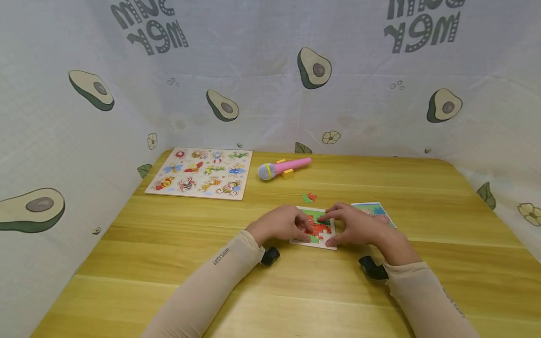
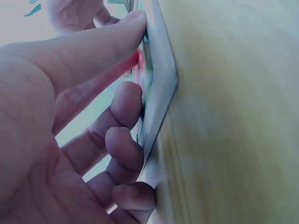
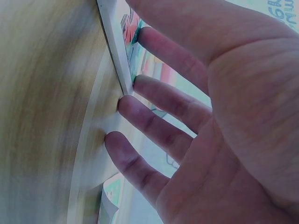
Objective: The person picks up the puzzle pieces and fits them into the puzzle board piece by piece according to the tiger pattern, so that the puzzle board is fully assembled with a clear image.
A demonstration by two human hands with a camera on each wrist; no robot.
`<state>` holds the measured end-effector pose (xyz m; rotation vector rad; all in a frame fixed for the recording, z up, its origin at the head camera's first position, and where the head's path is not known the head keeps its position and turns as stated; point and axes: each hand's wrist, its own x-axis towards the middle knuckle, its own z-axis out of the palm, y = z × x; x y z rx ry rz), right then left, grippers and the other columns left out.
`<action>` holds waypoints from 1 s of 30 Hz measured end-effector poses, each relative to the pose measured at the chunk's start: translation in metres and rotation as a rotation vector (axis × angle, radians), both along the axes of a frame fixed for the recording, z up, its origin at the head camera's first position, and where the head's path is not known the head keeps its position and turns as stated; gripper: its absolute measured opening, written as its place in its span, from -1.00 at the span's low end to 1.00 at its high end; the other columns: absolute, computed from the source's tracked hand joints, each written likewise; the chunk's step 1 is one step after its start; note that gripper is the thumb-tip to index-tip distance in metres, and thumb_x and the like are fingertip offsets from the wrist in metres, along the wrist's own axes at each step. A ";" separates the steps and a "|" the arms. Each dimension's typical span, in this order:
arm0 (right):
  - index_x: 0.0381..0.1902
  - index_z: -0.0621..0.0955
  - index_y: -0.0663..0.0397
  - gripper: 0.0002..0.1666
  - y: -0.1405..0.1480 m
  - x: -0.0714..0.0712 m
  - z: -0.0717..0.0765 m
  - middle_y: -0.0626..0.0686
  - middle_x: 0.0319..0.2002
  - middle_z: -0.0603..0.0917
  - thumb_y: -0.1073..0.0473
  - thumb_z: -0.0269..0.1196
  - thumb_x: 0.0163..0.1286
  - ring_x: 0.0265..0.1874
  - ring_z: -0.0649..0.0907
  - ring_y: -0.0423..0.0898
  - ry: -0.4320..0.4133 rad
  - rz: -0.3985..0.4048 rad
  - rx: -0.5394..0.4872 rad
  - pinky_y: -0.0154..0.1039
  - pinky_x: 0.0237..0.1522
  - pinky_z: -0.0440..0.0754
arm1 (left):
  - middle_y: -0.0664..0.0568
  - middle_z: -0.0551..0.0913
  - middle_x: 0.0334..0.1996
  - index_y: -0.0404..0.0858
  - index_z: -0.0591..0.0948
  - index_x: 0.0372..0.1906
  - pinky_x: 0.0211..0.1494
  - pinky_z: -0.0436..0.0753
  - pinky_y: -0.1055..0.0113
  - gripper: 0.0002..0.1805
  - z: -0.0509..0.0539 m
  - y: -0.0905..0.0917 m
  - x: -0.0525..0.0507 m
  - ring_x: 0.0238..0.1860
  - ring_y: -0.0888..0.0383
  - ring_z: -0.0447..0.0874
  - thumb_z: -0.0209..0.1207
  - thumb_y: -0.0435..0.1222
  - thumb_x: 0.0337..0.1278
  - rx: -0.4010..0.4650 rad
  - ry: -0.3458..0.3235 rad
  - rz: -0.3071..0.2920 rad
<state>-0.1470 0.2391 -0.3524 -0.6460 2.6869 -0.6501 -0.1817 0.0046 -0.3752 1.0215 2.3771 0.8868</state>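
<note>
A small jigsaw puzzle [image 1: 314,230] with a white frame lies on the table, showing an orange striped animal on green. White backing shows at its near right part. My left hand [image 1: 285,224] rests over its left side, thumb and bent fingertips touching the board in the left wrist view. From the right, my right hand [image 1: 359,227] reaches over it with fingers spread and mostly straight, some fingertips touching its surface and edge. Beyond the board, a loose green and orange puzzle piece [image 1: 310,197] lies on the wood.
A picture card [image 1: 375,212] lies behind the right hand, partly covered by it. Farther back is a pink toy microphone [image 1: 287,166] with yellow parts. An insect peg puzzle board [image 1: 200,173] lies at the back left. Avocado-print cloth [image 1: 270,94] hangs around the wooden table [image 1: 169,249].
</note>
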 end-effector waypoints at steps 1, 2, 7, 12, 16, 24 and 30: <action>0.17 0.68 0.01 -0.31 0.000 0.000 0.000 0.13 0.14 0.51 -0.14 0.54 0.13 0.17 0.47 0.21 0.000 0.000 -0.001 0.29 0.20 0.37 | 0.23 0.60 -0.50 -0.05 0.80 -0.23 -0.32 0.44 0.45 -0.90 -0.001 0.000 0.000 -0.42 0.30 0.45 0.45 -0.22 0.13 0.004 -0.011 0.019; 0.17 0.68 0.01 -0.31 0.000 0.000 0.000 0.12 0.14 0.51 -0.14 0.54 0.12 0.17 0.47 0.21 -0.001 -0.001 -0.002 0.29 0.20 0.37 | 0.25 0.62 -0.50 -0.05 0.81 -0.23 -0.32 0.45 0.45 -0.89 -0.001 0.001 0.000 -0.42 0.30 0.46 0.46 -0.21 0.12 0.004 -0.013 0.029; 0.16 0.67 0.02 -0.31 0.001 -0.001 0.001 0.14 0.16 0.50 -0.15 0.54 0.12 0.19 0.46 0.22 0.001 0.001 0.001 0.30 0.21 0.36 | 0.31 0.66 -0.47 -0.07 0.84 -0.20 -0.31 0.47 0.45 -0.87 0.002 0.000 -0.001 -0.42 0.32 0.49 0.46 -0.22 0.12 -0.011 -0.002 0.015; 0.11 0.65 -0.02 -0.35 0.002 0.000 0.002 0.18 0.24 0.47 -0.17 0.53 0.13 0.26 0.43 0.25 -0.014 -0.020 0.022 0.34 0.24 0.31 | 0.31 0.67 -0.43 -0.07 0.84 -0.15 -0.33 0.48 0.45 -0.84 0.005 -0.008 -0.006 -0.42 0.32 0.48 0.43 -0.24 0.15 -0.007 -0.009 -0.027; 0.10 0.65 -0.04 -0.36 0.001 0.000 0.002 0.19 0.27 0.44 -0.18 0.52 0.13 0.28 0.39 0.27 -0.037 -0.026 0.021 0.35 0.26 0.28 | 0.21 0.67 -0.43 -0.06 0.83 -0.15 -0.33 0.48 0.40 -0.81 0.006 -0.021 -0.011 -0.41 0.25 0.49 0.47 -0.24 0.09 -0.010 -0.027 -0.007; 0.11 0.65 -0.05 -0.36 -0.001 0.000 0.002 0.20 0.28 0.43 -0.19 0.52 0.14 0.28 0.38 0.28 -0.042 -0.033 0.025 0.36 0.27 0.26 | 0.14 0.55 -0.07 -0.03 0.65 0.24 0.06 0.46 0.33 -0.35 0.009 -0.035 -0.020 -0.07 0.19 0.49 0.53 -0.04 -0.03 -0.101 0.045 0.002; 0.07 0.67 -0.02 -0.49 -0.001 0.000 0.002 0.21 0.24 0.46 -0.16 0.42 0.28 0.26 0.41 0.28 -0.010 -0.014 0.016 0.35 0.26 0.28 | 0.14 0.49 -0.03 0.03 0.60 0.30 0.09 0.45 0.30 -0.26 0.006 -0.034 -0.021 -0.03 0.17 0.47 0.55 0.02 -0.08 -0.113 0.025 0.013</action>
